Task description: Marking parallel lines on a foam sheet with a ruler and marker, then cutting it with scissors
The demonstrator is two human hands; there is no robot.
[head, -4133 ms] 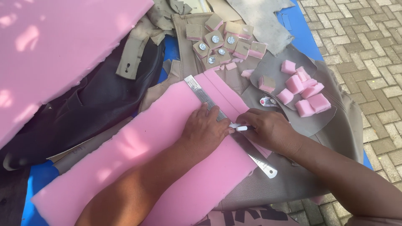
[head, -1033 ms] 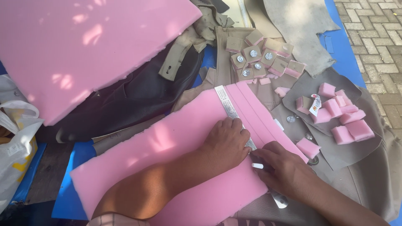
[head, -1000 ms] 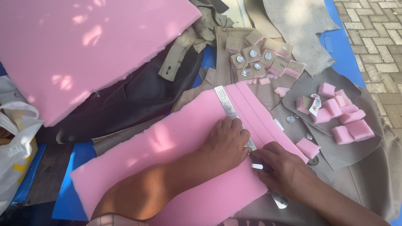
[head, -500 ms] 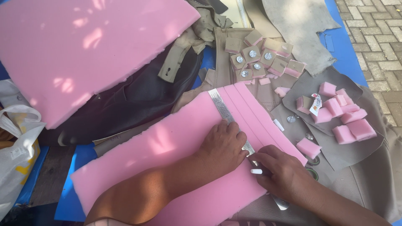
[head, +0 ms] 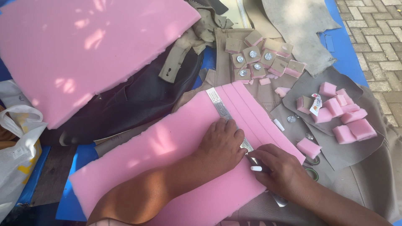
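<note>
Foam sheet (head: 167, 159) lies flat on tan cloth (head: 368, 184). Ruler (head: 222, 109) is pressed down by left hand (head: 222, 144), fingers spread. Right hand (head: 282, 173) is clamped on a white-handled cutter (head: 256, 168). Three strips appear already cut at the right edge; most of the sheet is judged uncut.

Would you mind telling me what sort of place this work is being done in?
Probably an outdoor upholstery workspace: paving bricks beside a blue table, pink foam sheets, and foam blocks on fabric scraps.
</note>
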